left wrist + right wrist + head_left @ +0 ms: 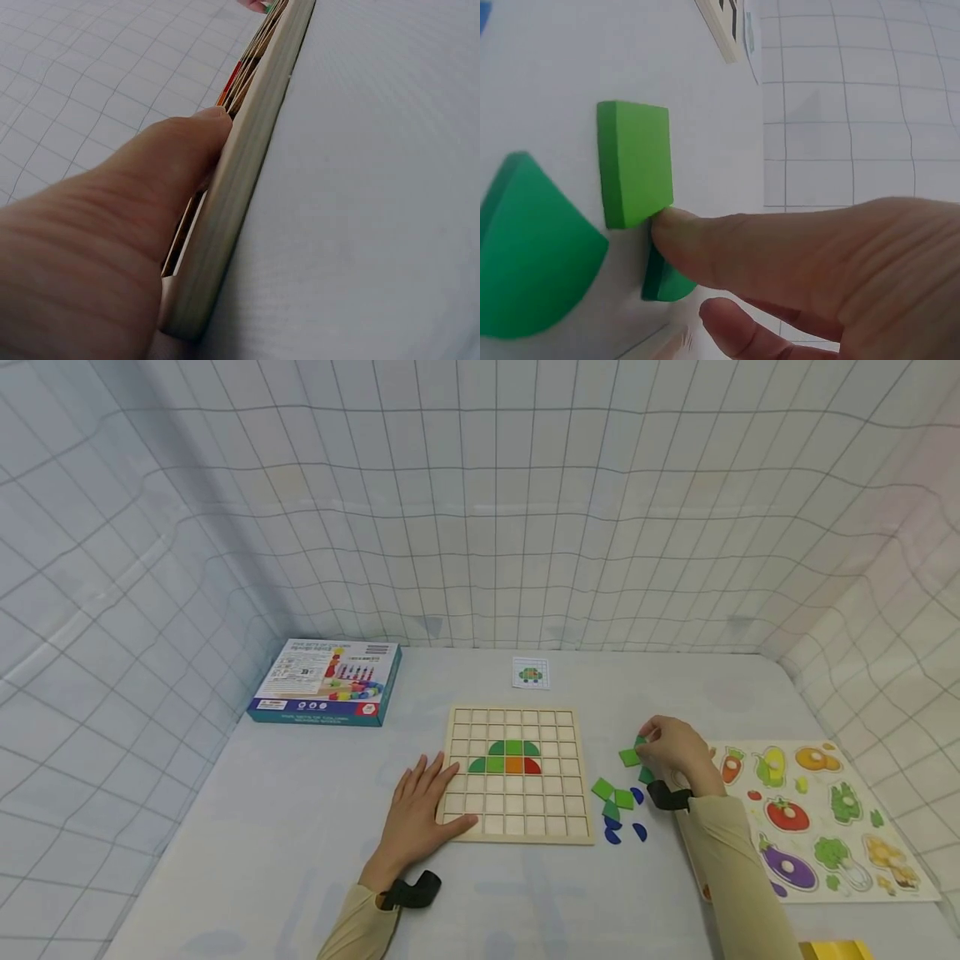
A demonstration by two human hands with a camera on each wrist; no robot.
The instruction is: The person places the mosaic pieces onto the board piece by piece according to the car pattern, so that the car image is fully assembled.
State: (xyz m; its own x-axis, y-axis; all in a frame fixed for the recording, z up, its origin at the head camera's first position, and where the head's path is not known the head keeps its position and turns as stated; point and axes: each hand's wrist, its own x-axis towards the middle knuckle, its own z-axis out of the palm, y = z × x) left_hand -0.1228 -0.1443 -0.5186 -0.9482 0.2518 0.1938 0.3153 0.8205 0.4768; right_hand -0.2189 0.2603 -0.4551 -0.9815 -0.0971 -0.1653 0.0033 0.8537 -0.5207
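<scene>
A wooden grid board lies flat, with green, orange and red tiles in two of its rows. My left hand rests on the board's left edge, fingers spread; in the left wrist view its thumb lies over the rim. To the board's right, my right hand pinches a dark green quarter-circle tile between thumb and fingers; the far fingertips are partly hidden. Beside that thumb are a light green square tile and another dark green quarter-circle tile.
Several green squares and blue half-circles lie right of the board. A pattern card is behind it. At back left sits a boxed game. A vegetable puzzle board lies under the right forearm, near a yellow object.
</scene>
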